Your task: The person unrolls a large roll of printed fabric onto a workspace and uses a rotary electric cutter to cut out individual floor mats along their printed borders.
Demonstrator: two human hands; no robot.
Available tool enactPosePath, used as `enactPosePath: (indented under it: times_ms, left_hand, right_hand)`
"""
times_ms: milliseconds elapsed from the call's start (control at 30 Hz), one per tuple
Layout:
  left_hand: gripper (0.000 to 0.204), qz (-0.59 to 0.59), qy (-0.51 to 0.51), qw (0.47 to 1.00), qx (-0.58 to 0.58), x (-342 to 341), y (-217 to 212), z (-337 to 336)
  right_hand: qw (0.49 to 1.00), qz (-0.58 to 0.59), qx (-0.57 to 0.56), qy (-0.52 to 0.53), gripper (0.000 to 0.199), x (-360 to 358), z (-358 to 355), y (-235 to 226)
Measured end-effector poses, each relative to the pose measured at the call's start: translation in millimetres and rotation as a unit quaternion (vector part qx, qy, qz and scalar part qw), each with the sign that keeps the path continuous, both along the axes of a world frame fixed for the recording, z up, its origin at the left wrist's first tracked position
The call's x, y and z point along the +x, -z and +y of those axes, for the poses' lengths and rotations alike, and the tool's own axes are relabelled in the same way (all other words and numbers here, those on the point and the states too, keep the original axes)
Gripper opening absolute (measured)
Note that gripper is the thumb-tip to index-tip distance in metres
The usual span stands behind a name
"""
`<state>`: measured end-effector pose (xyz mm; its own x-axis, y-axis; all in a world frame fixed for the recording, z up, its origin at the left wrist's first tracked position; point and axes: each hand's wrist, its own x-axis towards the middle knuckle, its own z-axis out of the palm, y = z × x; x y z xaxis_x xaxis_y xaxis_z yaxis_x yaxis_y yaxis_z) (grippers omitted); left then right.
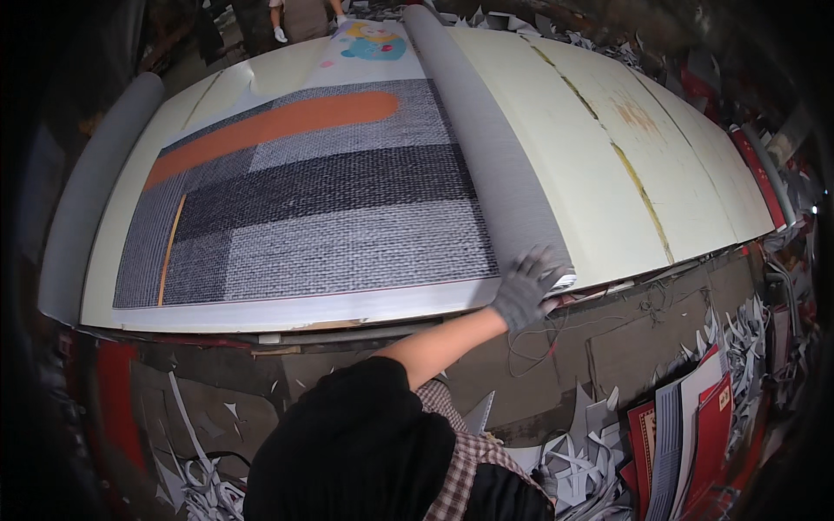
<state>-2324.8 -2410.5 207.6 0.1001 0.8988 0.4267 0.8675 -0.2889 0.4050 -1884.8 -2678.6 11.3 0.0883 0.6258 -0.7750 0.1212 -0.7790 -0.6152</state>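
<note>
My left hand (525,287), in a grey knit glove, lies with spread fingers on the near end of a long grey carpet roll (486,148). The roll runs away from me across a big cream worktable (608,165). Left of the roll its unrolled part lies flat: a printed carpet (313,208) with grey and black woven-look blocks, an orange band and a thin orange stripe. A cartoon print (373,42) shows at the far end. My bare forearm and black sleeve reach up from the lower edge. My right hand is out of sight.
Another grey roll (87,200) lies along the table's left edge. A second person with white gloves (280,35) stands at the far end. Grey offcuts (582,460) litter the floor, with red, white and grey sheets (695,425) stacked at lower right.
</note>
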Motion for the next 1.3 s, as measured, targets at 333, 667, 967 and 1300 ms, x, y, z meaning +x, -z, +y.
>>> enactPosePath:
  times_ms: [333, 667, 967, 1300]
  left_hand:
    - [0.065, 0.124, 0.051, 0.983, -0.126, 117, 82, 182]
    - [0.065, -0.019, 0.115, 0.992, -0.050, 227, 23, 385]
    - [0.068, 0.159, 0.027, 0.937, -0.311, 213, 148, 338]
    - [0.087, 0.077, -0.328, 0.882, -0.330, 253, 160, 329]
  right_hand:
    - [0.992, 0.011, 0.051, -0.116, 0.043, 111, 109, 36]
    - [0.982, -0.048, -0.004, 0.183, 0.028, 141, 296, -6]
    - [0.995, -0.006, 0.002, 0.099, 0.025, 192, 470, 6]
    - [0.968, -0.077, 0.182, -0.158, 0.025, 378, 652, 71]
